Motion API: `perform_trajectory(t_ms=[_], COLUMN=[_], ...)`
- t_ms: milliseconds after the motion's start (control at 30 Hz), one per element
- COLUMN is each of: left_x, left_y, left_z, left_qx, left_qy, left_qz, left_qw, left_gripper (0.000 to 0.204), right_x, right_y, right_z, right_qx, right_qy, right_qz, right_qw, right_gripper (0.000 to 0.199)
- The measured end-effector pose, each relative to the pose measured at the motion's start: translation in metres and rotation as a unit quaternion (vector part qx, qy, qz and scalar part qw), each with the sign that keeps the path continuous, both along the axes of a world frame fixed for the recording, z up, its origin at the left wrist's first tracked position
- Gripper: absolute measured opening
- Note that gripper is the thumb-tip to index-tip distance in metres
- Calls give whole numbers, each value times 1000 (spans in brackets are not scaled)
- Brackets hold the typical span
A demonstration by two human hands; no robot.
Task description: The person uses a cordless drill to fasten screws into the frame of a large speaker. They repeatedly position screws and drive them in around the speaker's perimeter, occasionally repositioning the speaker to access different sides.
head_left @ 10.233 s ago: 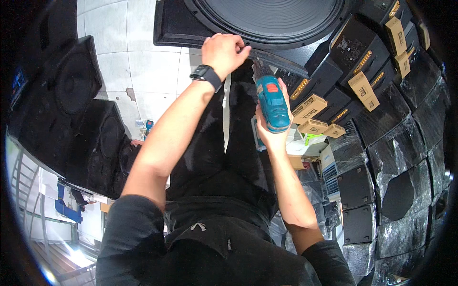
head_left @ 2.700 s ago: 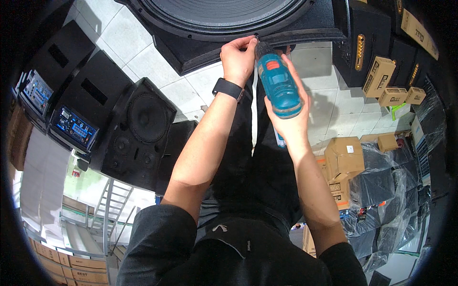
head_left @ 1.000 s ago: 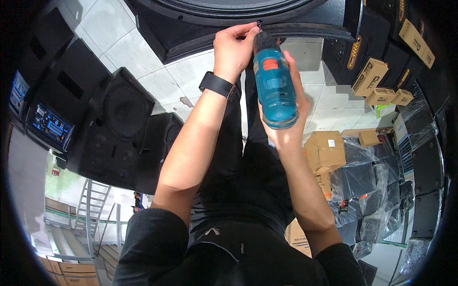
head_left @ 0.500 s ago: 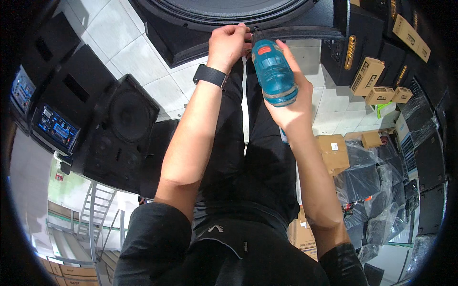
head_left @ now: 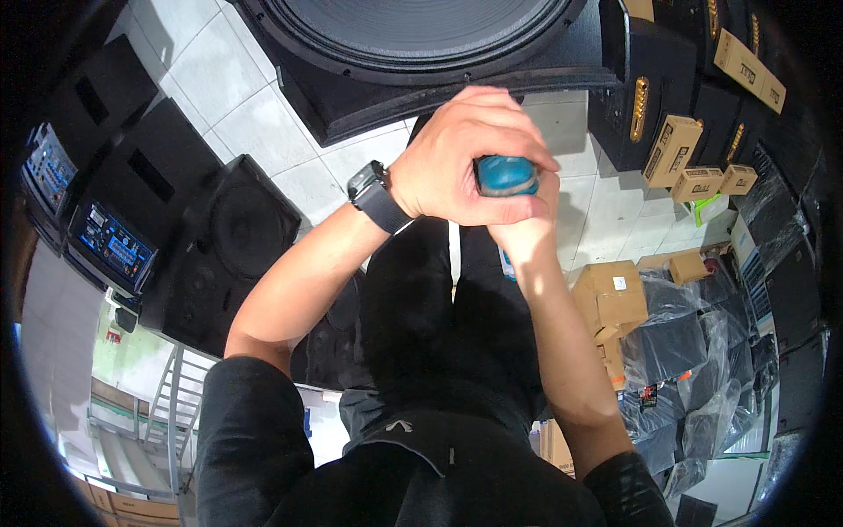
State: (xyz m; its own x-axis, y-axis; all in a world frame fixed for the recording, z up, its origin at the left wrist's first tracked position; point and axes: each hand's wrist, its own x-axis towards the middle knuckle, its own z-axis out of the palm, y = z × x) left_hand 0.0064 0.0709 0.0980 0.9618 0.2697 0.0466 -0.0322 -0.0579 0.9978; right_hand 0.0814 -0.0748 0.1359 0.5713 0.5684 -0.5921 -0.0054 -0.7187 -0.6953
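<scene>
A teal cordless drill (head_left: 507, 176) stands in front of me at the near edge of a large black speaker cabinet (head_left: 369, 112). My left hand (head_left: 465, 158), with a dark watch on its wrist, wraps over the drill's body, thumb and fingers round its back end. My right hand (head_left: 537, 211) is below and to the right, closed on the drill's handle and mostly covered by the left. The round speaker cone (head_left: 430, 35) faces up in the cabinet. The drill's tip is hidden behind my left hand.
Black speakers (head_left: 250, 220) and mixers with lit panels (head_left: 114, 241) stand at the left. On the right are small cardboard boxes (head_left: 673, 149), black cabinets with gold trim (head_left: 640, 110), a larger carton (head_left: 610, 294) and plastic-wrapped goods (head_left: 663, 351). Metal steps (head_left: 167, 404) rise at lower left.
My left hand has left the speaker's rim by the drill's tip and now grips the drill's body. The drill's back end has tipped up toward me. The speaker sits slightly lower in view.
</scene>
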Motion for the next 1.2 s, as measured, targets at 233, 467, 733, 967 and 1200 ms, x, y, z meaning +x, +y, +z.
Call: perform_trajectory(t_ms=[233,467,733,967,1200], left_x=[-6,-4,-6,-6,-8], left_y=[-5,-9,-8,-7,-12], left_z=[-15,-15,-20,-17,-19], left_qx=[-37,-41,-63,-66,-48], left_qy=[-44,-43,-53,-61,-63], left_qz=[42,64,89,87,99], left_qw=[997,996,993,992,992], left_gripper=[36,32,31,31,32], right_x=[-16,-19,-19,-17,-20], right_y=[0,-3,0,4,2], right_z=[1,-4,-2,3,-2], right_qx=[31,93,28,3,-27], right_qy=[7,22,-10,26,18], right_qz=[-31,-39,-8,-2,2], right_qw=[999,995,1000,1000,999], right_gripper=[37,44,49,54,59])
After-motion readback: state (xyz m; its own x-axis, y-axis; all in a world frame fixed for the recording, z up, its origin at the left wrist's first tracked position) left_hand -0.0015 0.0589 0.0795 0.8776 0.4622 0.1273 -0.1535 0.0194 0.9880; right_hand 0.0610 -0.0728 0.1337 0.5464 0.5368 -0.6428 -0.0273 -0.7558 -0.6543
